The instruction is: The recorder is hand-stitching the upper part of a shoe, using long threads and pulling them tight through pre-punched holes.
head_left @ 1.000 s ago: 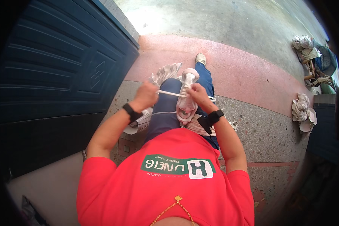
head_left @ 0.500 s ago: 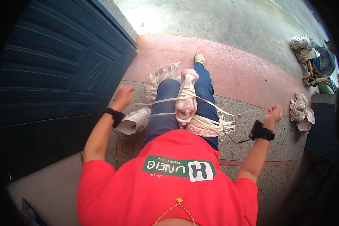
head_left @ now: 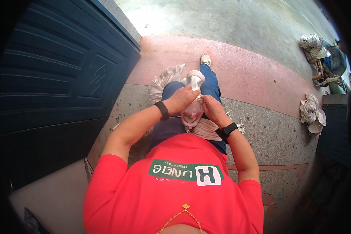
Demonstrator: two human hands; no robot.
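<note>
Sneaker: pale pink and white sneaker on the person's lap, over the two thighs, toe pointing away from the body, opening nearest the red T-shirt
Left hand: left hand crosses above the left thigh, fingertips on the sneaker's lacing area, partly covering its middle
Right hand: right hand at the sneaker's right side, fingers bent in toward the laced part, close to the left fingertips
Grip: fingers of both hands curled at the lacing; cannot tell whether either grasps a lace, as the fingers hide it
Wrists: black band on the left, black strap on the right
Right thigh: bundle of off-white laces lying across the jeans, loose ends spread at its right
Beyond left leg: row of white shoe parts, nested together
Far right: pile of white shoe parts
Left side: dark blue panelled door
</note>
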